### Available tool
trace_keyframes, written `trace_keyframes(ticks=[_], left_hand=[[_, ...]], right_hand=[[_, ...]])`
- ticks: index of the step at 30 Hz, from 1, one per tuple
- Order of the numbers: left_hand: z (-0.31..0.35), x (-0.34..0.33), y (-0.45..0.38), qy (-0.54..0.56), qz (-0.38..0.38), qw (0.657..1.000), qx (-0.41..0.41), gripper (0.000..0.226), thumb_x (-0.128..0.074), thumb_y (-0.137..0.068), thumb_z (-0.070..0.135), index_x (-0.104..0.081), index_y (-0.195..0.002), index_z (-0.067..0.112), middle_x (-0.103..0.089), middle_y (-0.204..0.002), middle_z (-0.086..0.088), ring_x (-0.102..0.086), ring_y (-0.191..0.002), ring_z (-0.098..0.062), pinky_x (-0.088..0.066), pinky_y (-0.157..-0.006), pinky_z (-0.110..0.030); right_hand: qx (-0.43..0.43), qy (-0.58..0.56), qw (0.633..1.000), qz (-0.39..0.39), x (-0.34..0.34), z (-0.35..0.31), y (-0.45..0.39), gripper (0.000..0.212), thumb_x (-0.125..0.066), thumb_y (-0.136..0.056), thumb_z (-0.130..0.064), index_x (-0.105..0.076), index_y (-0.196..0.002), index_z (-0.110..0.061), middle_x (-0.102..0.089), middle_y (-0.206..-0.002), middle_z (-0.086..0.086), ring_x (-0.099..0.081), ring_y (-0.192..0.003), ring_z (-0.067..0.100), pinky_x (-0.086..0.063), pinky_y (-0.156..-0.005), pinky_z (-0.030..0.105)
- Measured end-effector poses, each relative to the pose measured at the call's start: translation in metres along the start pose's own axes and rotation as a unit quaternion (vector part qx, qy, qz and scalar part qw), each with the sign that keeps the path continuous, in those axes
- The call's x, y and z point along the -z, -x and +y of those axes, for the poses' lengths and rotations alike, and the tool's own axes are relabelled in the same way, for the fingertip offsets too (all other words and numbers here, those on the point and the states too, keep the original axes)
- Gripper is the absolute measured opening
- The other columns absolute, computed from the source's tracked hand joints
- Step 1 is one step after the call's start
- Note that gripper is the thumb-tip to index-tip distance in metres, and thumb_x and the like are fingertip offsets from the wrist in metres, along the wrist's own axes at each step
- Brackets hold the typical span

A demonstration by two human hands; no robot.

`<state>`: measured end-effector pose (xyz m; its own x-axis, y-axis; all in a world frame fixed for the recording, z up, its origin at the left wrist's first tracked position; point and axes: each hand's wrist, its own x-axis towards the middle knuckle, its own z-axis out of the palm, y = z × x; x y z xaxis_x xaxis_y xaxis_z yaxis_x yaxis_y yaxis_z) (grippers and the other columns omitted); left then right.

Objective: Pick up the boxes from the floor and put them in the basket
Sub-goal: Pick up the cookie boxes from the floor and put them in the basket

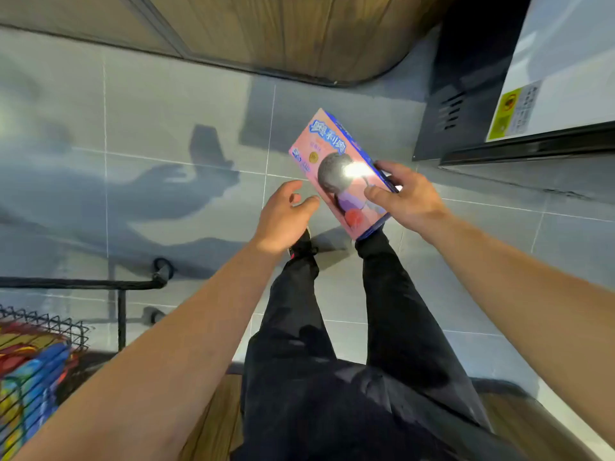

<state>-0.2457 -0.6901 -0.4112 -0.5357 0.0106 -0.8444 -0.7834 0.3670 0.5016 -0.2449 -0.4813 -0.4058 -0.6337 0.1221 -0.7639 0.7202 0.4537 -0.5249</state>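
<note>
A pink cookie box with blue edges and a dark round cookie picture is held above the grey tiled floor, in the middle of the view. My right hand grips its lower right edge, thumb across the front and fingers behind. My left hand hovers just left of the box with fingers loosely curled, holding nothing and a little apart from it. The black wire basket stands at the lower left, with several colourful boxes inside.
My legs in dark trousers and a dark shoe stand below the box. A black handle bar runs above the basket. A wooden cabinet front lies ahead, and a dark appliance with a white top stands to the right.
</note>
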Motion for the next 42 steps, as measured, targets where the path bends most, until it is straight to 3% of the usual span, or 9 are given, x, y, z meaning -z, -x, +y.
trace_keyframes(ticks=[4, 8, 13, 16, 19, 24, 28, 33, 42], left_hand=[[0.052, 0.024, 0.051, -0.118, 0.026, 0.986, -0.113, 0.055, -0.062, -0.088, 0.034, -0.043, -0.14, 0.031, -0.051, -0.137, 0.004, -0.056, -0.11, -0.012, -0.044, -0.099, -0.032], [0.094, 0.004, 0.09, -0.239, -0.027, 0.941, -0.237, 0.061, -0.067, -0.086, 0.033, -0.041, -0.14, 0.039, -0.047, -0.143, 0.005, -0.051, -0.123, -0.013, -0.042, -0.103, -0.034], [0.133, -0.068, 0.144, -0.173, -0.185, 0.934, -0.251, 0.038, -0.064, -0.083, 0.029, -0.06, -0.114, 0.05, -0.065, -0.114, 0.006, -0.063, -0.102, -0.02, -0.051, -0.093, -0.043], [0.142, -0.13, 0.179, -0.173, -0.233, 0.92, -0.265, 0.033, -0.066, -0.081, 0.029, -0.064, -0.11, 0.046, -0.068, -0.108, -0.008, -0.064, -0.093, -0.022, -0.052, -0.078, -0.035], [0.138, -0.195, 0.218, -0.183, -0.275, 0.901, -0.282, 0.021, -0.06, -0.09, 0.025, -0.066, -0.106, 0.037, -0.066, -0.1, -0.015, -0.063, -0.081, -0.022, -0.053, -0.074, -0.039], [0.106, -0.311, 0.285, -0.201, -0.295, 0.885, -0.3, 0.011, -0.053, -0.093, 0.025, -0.065, -0.092, 0.027, -0.068, -0.096, -0.011, -0.065, -0.075, -0.019, -0.054, -0.071, -0.039], [0.084, -0.394, 0.334, -0.238, -0.293, 0.87, -0.317, 0.012, -0.05, -0.094, 0.025, -0.061, -0.093, 0.022, -0.067, -0.087, -0.006, -0.067, -0.066, -0.016, -0.054, -0.062, -0.033], [0.078, -0.484, 0.377, -0.297, -0.335, 0.845, -0.292, 0.013, -0.053, -0.093, 0.034, -0.058, -0.094, 0.022, -0.07, -0.087, -0.012, -0.073, -0.074, -0.031, -0.057, -0.069, -0.053], [0.109, -0.667, 0.41, -0.36, -0.406, 0.782, -0.308, 0.015, -0.053, -0.093, 0.036, -0.058, -0.099, 0.022, -0.071, -0.085, -0.008, -0.073, -0.075, -0.027, -0.058, -0.075, -0.055]], right_hand=[[0.036, 0.021, 0.999, 0.004, 0.055, -0.011, 0.075, 0.051, -0.078, -0.078, -0.021, -0.061, -0.124, -0.037, -0.067, -0.102, -0.007, -0.065, -0.068, 0.004, -0.047, -0.068, 0.009], [0.056, 0.018, 0.998, 0.011, 0.102, 0.0, 0.143, 0.057, -0.083, -0.075, -0.024, -0.062, -0.127, -0.032, -0.064, -0.111, -0.01, -0.061, -0.095, 0.008, -0.044, -0.082, 0.012], [0.061, -0.086, 0.993, 0.045, 0.157, 0.057, 0.242, 0.061, -0.084, -0.069, -0.038, -0.065, -0.127, -0.031, -0.067, -0.119, -0.01, -0.063, -0.103, 0.006, -0.049, -0.089, 0.018], [0.054, -0.189, 0.974, 0.113, 0.176, 0.109, 0.302, 0.042, -0.08, -0.078, -0.013, -0.069, -0.115, -0.028, -0.069, -0.112, -0.004, -0.064, -0.089, 0.006, -0.052, -0.074, 0.017], [0.033, -0.31, 0.926, 0.214, 0.18, 0.166, 0.352, 0.034, -0.073, -0.083, -0.003, -0.067, -0.111, -0.022, -0.069, -0.105, -0.001, -0.062, -0.077, 0.01, -0.052, -0.066, 0.017], [-0.025, -0.437, 0.766, 0.47, 0.178, 0.254, 0.407, 0.032, -0.071, -0.071, -0.041, -0.069, -0.101, -0.031, -0.072, -0.095, -0.006, -0.067, -0.086, 0.01, -0.053, -0.083, 0.031], [-0.04, -0.467, 0.721, 0.511, 0.192, 0.31, 0.443, 0.041, -0.068, -0.061, -0.05, -0.063, -0.096, -0.029, -0.074, -0.087, -0.004, -0.071, -0.081, 0.013, -0.057, -0.082, 0.037], [-0.062, -0.48, 0.666, 0.568, 0.221, 0.38, 0.478, 0.045, -0.068, -0.067, -0.056, -0.066, -0.106, -0.034, -0.071, -0.105, -0.008, -0.068, -0.091, 0.008, -0.055, -0.086, 0.034], [-0.095, -0.489, 0.583, 0.641, 0.327, 0.472, 0.503, 0.056, -0.064, -0.06, -0.065, -0.06, -0.111, -0.044, -0.068, -0.111, -0.008, -0.065, -0.102, 0.01, -0.049, -0.099, 0.039]])
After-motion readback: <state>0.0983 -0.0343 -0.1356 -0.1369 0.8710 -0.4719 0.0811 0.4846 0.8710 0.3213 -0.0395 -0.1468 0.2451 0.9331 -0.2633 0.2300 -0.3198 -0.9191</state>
